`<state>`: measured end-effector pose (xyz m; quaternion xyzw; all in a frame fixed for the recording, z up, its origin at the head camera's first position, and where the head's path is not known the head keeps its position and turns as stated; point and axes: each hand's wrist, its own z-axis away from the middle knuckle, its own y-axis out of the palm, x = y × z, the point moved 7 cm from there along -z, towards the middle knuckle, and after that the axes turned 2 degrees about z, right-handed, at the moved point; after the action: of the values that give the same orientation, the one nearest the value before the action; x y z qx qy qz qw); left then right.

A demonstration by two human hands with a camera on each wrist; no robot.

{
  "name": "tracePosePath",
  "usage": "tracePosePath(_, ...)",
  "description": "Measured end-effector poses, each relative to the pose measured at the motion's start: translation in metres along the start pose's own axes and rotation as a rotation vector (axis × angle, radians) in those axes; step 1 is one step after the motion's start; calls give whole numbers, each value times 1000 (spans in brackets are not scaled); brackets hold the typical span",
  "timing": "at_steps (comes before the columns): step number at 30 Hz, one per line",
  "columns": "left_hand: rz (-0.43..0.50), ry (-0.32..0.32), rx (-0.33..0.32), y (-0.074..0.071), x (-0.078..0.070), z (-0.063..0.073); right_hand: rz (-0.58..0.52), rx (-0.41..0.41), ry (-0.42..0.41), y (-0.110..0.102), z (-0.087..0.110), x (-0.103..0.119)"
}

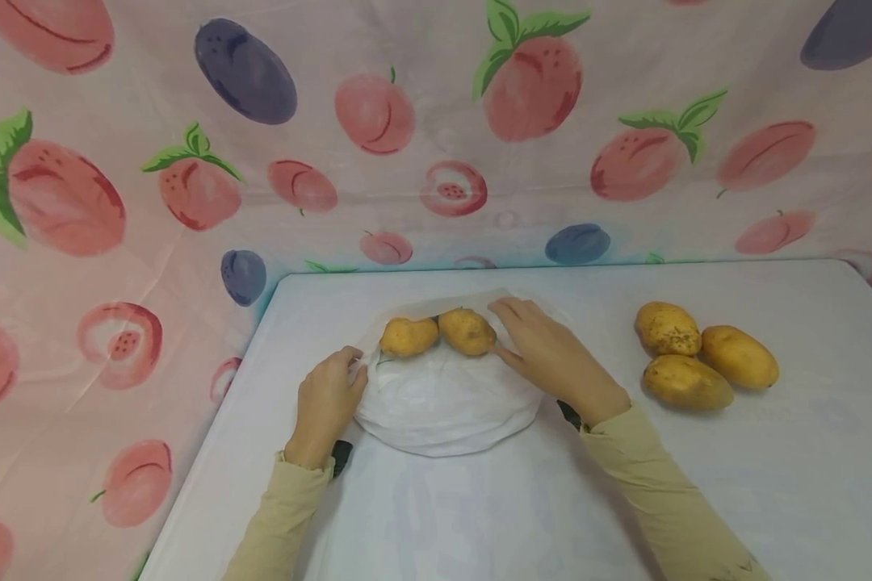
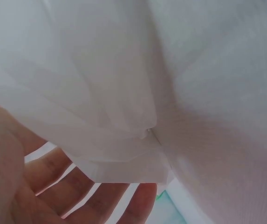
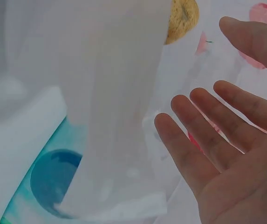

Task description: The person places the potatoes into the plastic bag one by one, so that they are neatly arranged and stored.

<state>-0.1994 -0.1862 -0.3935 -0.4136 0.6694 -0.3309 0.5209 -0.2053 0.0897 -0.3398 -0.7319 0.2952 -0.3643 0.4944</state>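
Observation:
A white plastic bag (image 1: 446, 407) lies spread on the table, and two potatoes (image 1: 410, 336) sit side by side at its far part. At the bag's left edge is my left hand (image 1: 329, 399), its spread fingers touching the plastic. In the left wrist view, the bag (image 2: 91, 93) hangs over those fingers (image 2: 103, 200) and hides some of their tips. My right hand (image 1: 552, 351) reaches over the bag's right side, thumb close beside the right potato (image 1: 467, 331). Seen from the right wrist, its fingers (image 3: 184, 149) are extended and apart, next to the plastic.
Three more potatoes (image 1: 686, 382) lie grouped on the white table (image 1: 807, 484) to the right of the bag. Behind the table and along its left side hangs a pink cloth (image 1: 407, 186) printed with fruit. Dark bands show near both wrists.

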Motion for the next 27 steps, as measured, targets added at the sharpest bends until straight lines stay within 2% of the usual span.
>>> tracePosePath(8,4,2,0,0,-1,0,34,18,12,-5,12,-9)
tracePosePath(18,-6,12,-5,0,-2,0,87,-30,-20,-14,30,-17)
tracePosePath(27,-3,11,-10,-1,-1,1,100,-47,-6,-23,44,-25)
